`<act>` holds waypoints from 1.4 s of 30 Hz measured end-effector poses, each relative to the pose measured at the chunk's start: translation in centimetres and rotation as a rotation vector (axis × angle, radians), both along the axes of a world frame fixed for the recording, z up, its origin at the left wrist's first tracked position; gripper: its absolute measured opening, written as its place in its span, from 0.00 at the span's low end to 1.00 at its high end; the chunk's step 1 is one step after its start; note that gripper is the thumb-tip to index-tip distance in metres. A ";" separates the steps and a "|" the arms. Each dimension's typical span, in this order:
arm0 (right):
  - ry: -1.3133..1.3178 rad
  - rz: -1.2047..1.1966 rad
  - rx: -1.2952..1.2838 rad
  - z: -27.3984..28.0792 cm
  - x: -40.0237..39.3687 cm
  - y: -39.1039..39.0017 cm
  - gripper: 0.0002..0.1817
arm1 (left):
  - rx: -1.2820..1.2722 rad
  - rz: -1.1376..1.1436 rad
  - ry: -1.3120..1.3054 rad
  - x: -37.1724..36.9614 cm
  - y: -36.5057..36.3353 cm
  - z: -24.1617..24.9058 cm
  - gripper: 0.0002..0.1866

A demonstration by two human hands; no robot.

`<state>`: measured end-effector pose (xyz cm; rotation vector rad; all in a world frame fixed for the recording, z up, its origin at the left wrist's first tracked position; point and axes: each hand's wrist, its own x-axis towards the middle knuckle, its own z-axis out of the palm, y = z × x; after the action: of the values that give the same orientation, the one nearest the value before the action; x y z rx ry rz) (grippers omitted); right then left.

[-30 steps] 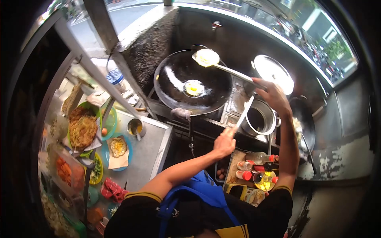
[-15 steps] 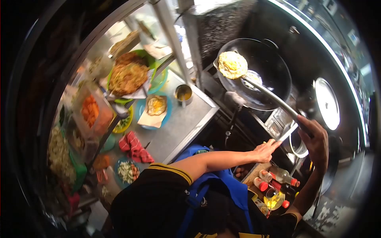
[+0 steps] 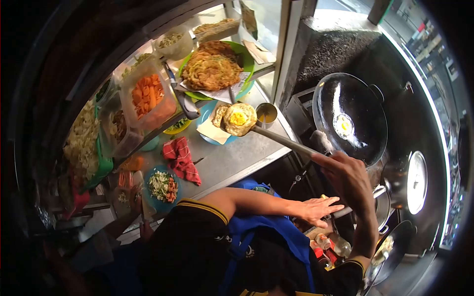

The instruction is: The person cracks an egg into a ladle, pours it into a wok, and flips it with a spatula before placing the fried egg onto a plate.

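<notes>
My right hand (image 3: 348, 180) is wrapped round the long handle of a spatula (image 3: 286, 142). A fried egg (image 3: 241, 118) with a yellow yolk rests on its blade, over the blue plate (image 3: 206, 112). That plate holds a sheet of brown paper (image 3: 217, 132) and another fried egg (image 3: 218, 114), partly hidden behind the spatula's egg. My left hand (image 3: 318, 209) is spread above the bottles, its fingers near a pale handle, holding nothing. In the black wok (image 3: 365, 98) an egg (image 3: 343, 125) lies in shiny oil.
A metal cup (image 3: 267, 114) stands beside the plate. Fritters (image 3: 212, 66) fill a green dish, near a tub of carrots (image 3: 147, 96). A red cloth (image 3: 182, 160) and a plate of chopped vegetables (image 3: 163, 187) lie closer. At lower left another person's hand (image 3: 134, 200) is beside a knife.
My right hand has carried the spatula and its egg left, from over the wok to over the blue plate. My left hand's fingers have spread. The view has shifted.
</notes>
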<state>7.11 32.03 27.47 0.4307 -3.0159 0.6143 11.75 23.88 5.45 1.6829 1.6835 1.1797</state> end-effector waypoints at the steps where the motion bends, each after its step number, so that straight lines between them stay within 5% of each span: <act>1: 0.028 0.046 0.021 -1.0 -1.1 -0.8 0.18 | 0.003 0.013 0.002 -0.4 -0.8 -0.4 0.41; 10: 0.191 0.287 0.265 -8.2 -8.8 -7.8 0.20 | -0.121 -0.065 -0.046 -4.9 -7.3 -0.6 0.34; 26: 0.373 0.222 0.448 -7.1 -9.6 -9.2 0.22 | -0.198 -0.137 -0.129 -6.5 -11.6 -0.4 0.26; 34: 0.121 -0.016 0.096 -3.1 -3.8 -3.7 0.22 | -0.372 -0.202 -0.395 -7.4 -14.2 -1.1 0.24; 42: -0.111 -0.388 0.023 1.3 9.4 3.8 0.25 | -0.311 -0.157 -0.433 -8.6 -16.5 -2.3 0.23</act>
<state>16.56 35.88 28.75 -0.1941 -3.0812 0.5877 3.18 7.40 3.19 1.2390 1.3571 1.0518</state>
